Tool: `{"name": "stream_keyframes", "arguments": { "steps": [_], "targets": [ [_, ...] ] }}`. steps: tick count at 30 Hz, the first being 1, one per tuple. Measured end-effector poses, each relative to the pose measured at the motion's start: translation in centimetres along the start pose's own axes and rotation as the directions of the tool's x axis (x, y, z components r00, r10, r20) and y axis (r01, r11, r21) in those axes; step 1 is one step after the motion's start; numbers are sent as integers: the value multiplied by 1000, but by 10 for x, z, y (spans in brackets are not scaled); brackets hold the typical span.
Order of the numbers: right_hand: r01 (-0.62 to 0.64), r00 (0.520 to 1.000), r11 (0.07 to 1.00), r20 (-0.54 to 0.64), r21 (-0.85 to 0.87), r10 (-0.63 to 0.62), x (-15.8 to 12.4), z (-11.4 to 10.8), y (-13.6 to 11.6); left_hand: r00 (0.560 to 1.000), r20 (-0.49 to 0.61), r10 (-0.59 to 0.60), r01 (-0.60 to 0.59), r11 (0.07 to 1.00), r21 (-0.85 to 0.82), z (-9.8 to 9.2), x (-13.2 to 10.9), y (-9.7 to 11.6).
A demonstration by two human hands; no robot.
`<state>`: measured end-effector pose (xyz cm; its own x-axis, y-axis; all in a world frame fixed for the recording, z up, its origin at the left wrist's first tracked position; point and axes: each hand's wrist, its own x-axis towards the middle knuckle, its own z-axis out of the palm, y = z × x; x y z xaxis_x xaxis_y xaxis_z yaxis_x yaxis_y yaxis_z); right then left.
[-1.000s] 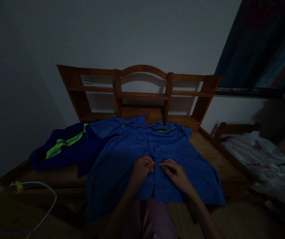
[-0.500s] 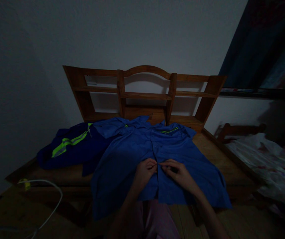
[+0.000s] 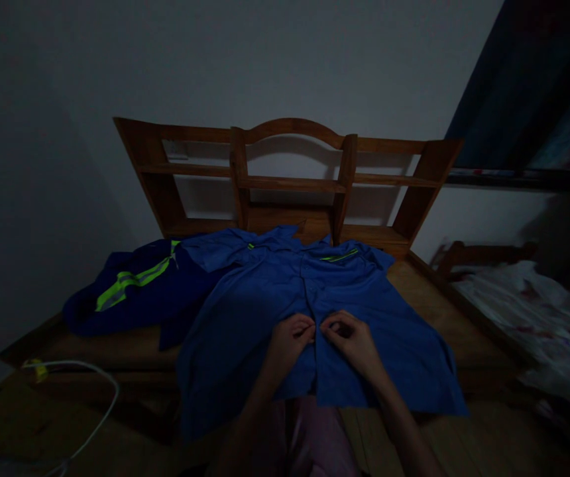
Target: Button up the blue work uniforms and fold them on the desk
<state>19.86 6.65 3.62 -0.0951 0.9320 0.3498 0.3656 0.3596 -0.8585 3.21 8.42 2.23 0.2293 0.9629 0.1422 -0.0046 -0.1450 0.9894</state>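
A blue short-sleeved shirt (image 3: 245, 305) lies spread front side up, collar at the far end and hem hanging over the near edge of the wooden desk (image 3: 409, 278). Yellow-green strips mark its chest. My left hand (image 3: 292, 334) pinches the left side of the front opening, about midway down. Just across the opening, my right hand (image 3: 349, 334) has thumb and fingertips closed on the other front edge. The fingertips of both hands nearly meet. Whatever button lies between them is too small and dark to make out.
To the left lies a darker blue garment (image 3: 140, 285) with a reflective band. Behind stands a wooden shelf rack (image 3: 292, 184) against the wall. A white cable (image 3: 109, 377) hangs at the lower left. White plastic bags (image 3: 528, 298) are heaped on the right, near a wooden chair back (image 3: 488, 253).
My right hand's fingers have bent from stretched to a tighter pinch at the shirt's edge. My left hand stays almost in place. The view has shifted slightly.
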Motion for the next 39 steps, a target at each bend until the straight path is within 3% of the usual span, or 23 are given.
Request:
{"name": "stream_keyframes", "arguments": {
  "steps": [10,32,39],
  "targets": [
    [-57,998,996,45,64,54,3,-4,6,996,63,65,-71,993,97,-3,2,-7],
    [-75,996,994,62,84,70,3,-6,4,1000,7,31,-31,990,138,-1,2,3],
    [-79,996,993,42,88,76,3,-2,7,1000,3,-26,26,999,19,-2,4,-2]
  ]
}}
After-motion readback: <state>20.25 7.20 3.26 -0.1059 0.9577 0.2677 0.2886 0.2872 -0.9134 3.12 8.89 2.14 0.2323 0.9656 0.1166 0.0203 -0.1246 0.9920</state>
